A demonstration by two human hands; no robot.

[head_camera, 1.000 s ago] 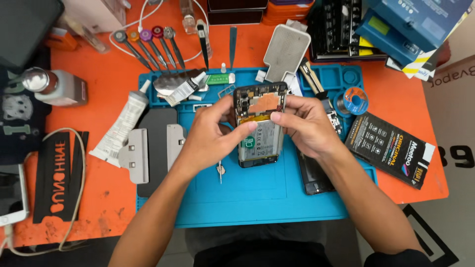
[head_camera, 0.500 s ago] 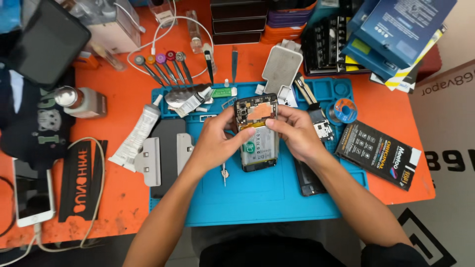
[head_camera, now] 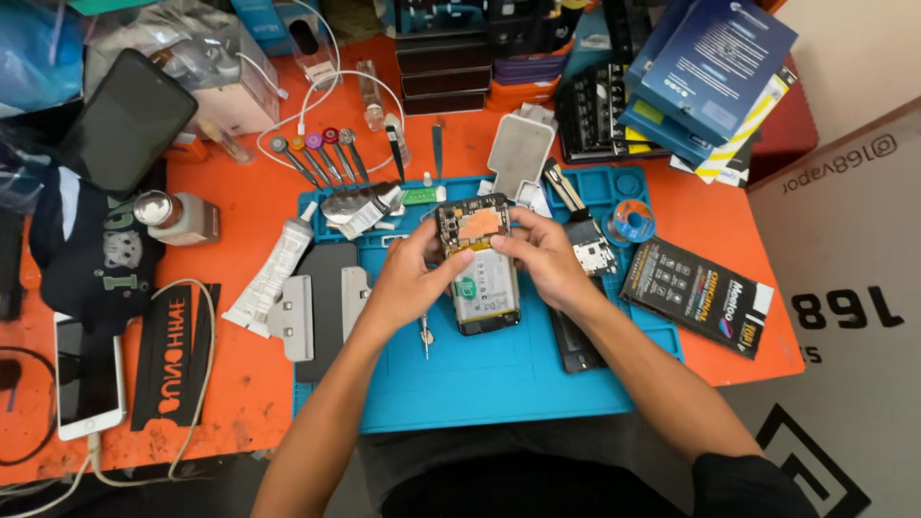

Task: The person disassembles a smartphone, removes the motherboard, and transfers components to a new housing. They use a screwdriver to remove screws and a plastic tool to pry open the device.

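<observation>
An opened phone (head_camera: 480, 273) with its back off lies on the blue work mat (head_camera: 499, 384), showing a silver battery and a copper patch near its top. My left hand (head_camera: 413, 278) grips its left edge, thumb on the board beside the copper patch. My right hand (head_camera: 542, 254) grips its right edge, fingertips at the upper right corner. A small screwdriver (head_camera: 425, 334) lies on the mat just below my left hand.
Several colour-capped screwdrivers (head_camera: 321, 158), tweezers, a glue tube (head_camera: 273, 273), a grey clamp plate (head_camera: 307, 312) and a solder spool (head_camera: 633, 223) ring the mat. A dark packet (head_camera: 710, 297) lies right. A white phone (head_camera: 86, 369) sits far left. Boxes are stacked behind.
The view has shifted, so the desk sits lower and further right in frame. Both hands stay on the opened phone with fingers working near its top.
</observation>
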